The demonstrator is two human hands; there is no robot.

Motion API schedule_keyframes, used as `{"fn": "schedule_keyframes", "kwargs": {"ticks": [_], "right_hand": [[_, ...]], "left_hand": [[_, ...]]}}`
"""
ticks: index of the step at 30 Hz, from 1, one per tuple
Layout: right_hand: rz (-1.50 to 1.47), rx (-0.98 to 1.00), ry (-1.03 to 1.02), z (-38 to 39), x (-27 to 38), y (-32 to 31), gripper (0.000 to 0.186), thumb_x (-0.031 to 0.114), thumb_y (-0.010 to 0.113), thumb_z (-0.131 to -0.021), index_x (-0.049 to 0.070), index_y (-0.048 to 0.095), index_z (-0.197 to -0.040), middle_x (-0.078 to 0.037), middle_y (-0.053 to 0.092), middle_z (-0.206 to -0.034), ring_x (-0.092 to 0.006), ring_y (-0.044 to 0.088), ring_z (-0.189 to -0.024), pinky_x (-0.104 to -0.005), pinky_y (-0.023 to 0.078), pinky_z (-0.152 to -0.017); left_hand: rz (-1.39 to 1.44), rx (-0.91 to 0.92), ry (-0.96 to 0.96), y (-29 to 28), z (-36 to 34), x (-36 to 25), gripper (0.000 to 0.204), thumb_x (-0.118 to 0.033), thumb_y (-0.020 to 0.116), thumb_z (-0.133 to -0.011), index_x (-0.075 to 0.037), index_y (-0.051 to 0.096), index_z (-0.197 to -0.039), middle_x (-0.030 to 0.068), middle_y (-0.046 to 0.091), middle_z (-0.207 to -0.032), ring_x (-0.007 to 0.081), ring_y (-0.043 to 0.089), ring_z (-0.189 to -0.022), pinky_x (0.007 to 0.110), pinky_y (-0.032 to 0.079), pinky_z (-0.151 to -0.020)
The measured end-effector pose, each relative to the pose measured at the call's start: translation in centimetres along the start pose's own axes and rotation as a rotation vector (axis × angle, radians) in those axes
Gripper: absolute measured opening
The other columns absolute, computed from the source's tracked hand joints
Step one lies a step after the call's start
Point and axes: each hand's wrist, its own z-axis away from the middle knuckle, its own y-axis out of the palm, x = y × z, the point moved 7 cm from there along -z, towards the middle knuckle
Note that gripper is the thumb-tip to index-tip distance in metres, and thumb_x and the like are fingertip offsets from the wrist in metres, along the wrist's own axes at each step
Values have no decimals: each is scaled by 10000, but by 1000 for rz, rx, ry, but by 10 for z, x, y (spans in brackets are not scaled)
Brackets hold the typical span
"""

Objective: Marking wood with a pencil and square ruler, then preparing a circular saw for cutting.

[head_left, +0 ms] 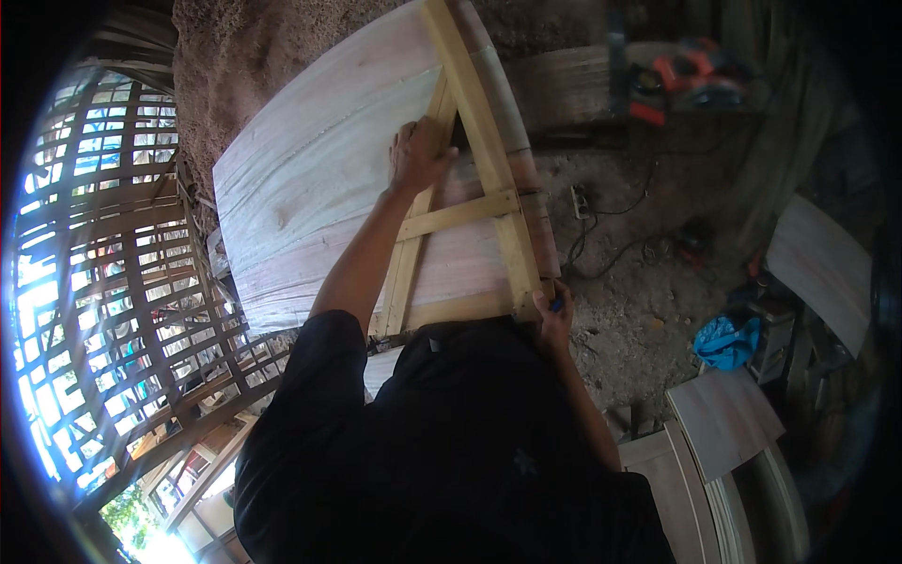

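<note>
A broad, pale wooden panel (310, 160) lies in front of me, its far edge curved. On it rests an A-shaped wooden frame (476, 127) of two long strips joined by a short crosspiece (456, 216). My left hand (420, 158) straddles the frame's left strip, fingers on one side and thumb on the other. At the frame's near right corner is my right hand (554, 320), its fingers closed around a small blue object (556, 305) whose kind I cannot make out. That hand also touches or nearly touches the panel's edge.
A red power tool (695, 70) sits at the far right. A socket block (580, 202) with black cords lies on the dusty ground. Beside a blue plastic bag (728, 342) are wooden boards (723, 423). Wooden lattice (113, 254) stands left; sawdust (221, 66) is piled behind.
</note>
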Motion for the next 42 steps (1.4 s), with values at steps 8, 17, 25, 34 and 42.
{"fn": "schedule_keyframes", "kwargs": {"ticks": [8,17,25,34,42], "right_hand": [[-113,25,43,1,-5,5,434,174,777,-973,30,573,-1328,-90,630,-1199,-187,589,-1110,-338,485,-972],[-190,14,136,0,1,9,382,153,770,-970,31,598,-1288,-74,640,-1167,-170,598,-1081,-313,486,-959],[-351,-35,155,-13,-8,-21,374,308,597,-1101,18,588,-1337,-120,649,-1296,-220,635,-1150,-362,507,-996],[87,174,96,-5,38,-27,553,375,626,-1075,-23,527,-1446,-211,607,-1435,-276,614,-1301,-421,486,-1088],[118,123,160,4,40,12,612,201,887,-874,-5,591,-1368,-102,691,-1224,-203,658,-1102,-339,542,-944]], "left_hand": [[-47,-81,210,2,-14,1,895,-455,858,-780,-90,502,-1516,173,455,-1594,384,388,-1489,608,325,-1177],[-23,-75,193,0,-16,-1,882,-443,857,-770,-102,500,-1500,139,416,-1647,365,339,-1530,603,264,-1200],[-71,-109,201,3,-16,3,885,-457,853,-771,-102,514,-1508,120,419,-1658,347,323,-1547,554,266,-1215],[-98,-139,191,0,-14,0,898,-476,850,-786,-90,516,-1526,128,460,-1639,337,365,-1537,542,313,-1195],[-57,-138,195,4,-17,7,902,-461,875,-758,-103,536,-1513,105,461,-1639,332,379,-1519,553,300,-1197]]}}
